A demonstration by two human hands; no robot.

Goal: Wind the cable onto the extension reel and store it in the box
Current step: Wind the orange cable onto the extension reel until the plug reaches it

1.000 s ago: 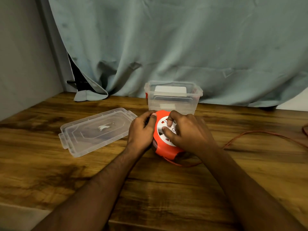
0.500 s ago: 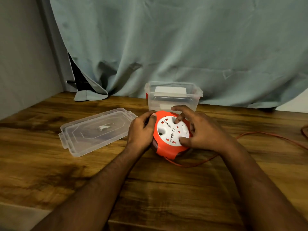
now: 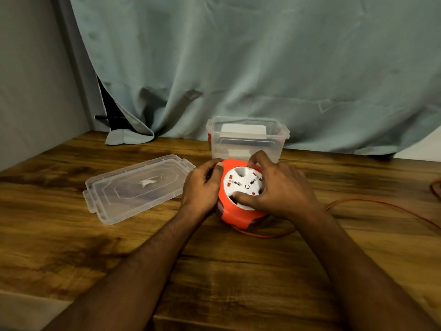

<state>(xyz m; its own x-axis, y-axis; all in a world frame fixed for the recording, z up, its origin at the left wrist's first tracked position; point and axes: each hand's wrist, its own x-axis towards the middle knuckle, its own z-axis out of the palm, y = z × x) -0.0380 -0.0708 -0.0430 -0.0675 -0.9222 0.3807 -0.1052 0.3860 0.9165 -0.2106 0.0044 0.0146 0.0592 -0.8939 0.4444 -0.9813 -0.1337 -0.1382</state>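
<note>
1. Orange reel (image 3: 235, 212) sat on the worktop (image 3: 238, 271) before the open box (image 3: 248, 139); left hand (image 3: 201, 187) clasped its rim, steadying.
2. Right hand (image 3: 282, 189) fingers (image 3: 241, 195) pressed the white dial, seemingly to wind loose cable (image 3: 381, 204).

Both hands, left (image 3: 201, 187) and right (image 3: 279, 189), curl inward, gripping.

A wooden table (image 3: 71, 235) with dark grain carries a clear plastic lid (image 3: 138, 187) at left, an open clear plastic box (image 3: 248, 142) at the back, an orange extension reel (image 3: 238, 216) just before it, and orange cable (image 3: 381, 204) trailing right.
</note>
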